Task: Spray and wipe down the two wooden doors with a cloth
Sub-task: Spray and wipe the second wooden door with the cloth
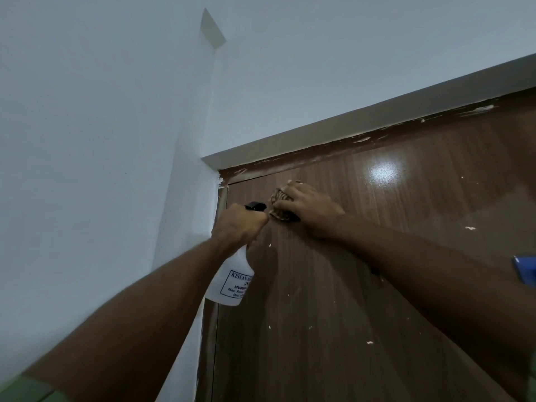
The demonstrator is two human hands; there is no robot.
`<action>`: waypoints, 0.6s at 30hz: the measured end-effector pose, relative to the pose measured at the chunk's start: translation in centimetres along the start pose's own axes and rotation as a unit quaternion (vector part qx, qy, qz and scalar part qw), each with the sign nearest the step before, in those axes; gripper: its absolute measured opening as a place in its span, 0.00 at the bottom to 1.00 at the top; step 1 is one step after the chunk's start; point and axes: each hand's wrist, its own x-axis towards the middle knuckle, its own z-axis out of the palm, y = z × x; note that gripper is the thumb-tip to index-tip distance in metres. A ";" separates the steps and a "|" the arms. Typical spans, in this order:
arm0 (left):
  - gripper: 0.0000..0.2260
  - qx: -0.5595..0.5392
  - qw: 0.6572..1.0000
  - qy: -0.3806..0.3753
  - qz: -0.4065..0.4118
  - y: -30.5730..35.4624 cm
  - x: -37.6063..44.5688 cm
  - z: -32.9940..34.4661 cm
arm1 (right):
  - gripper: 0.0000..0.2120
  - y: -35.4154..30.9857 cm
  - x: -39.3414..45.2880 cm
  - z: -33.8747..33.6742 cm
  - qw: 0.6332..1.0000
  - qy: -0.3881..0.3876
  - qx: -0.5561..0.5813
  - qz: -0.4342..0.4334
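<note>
A dark brown wooden door (362,256) fills the right half of the view, glossy and flecked with white paint spots. My left hand (239,226) grips the neck of a white spray bottle (232,281) with a black trigger head, held up near the door's top left corner. Just right of it, my right hand (310,208) presses a bunched striped brown cloth (278,198) against the door close under the frame. Most of the cloth is hidden under my fingers.
A white door frame (348,123) runs along the top, with paint smears on the brown trim below it. White wall (101,169) lies to the left. A blue object (525,269) pokes in at the right edge.
</note>
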 end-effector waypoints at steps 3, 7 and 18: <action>0.07 -0.067 0.997 -0.016 -0.030 0.4 0.2 0.0 | 0.26 0.9 1.0 0.2 0.999 0.030 0.007 0.016; 0.06 -0.116 0.991 -0.033 -0.051 0.4 -0.1 -0.5 | 0.25 0.2 3.0 2.3 0.990 0.105 0.021 0.094; 0.09 -0.056 0.998 0.013 -0.025 -2.4 1.3 -2.0 | 0.19 2.2 6.5 2.6 0.990 0.116 -0.018 0.077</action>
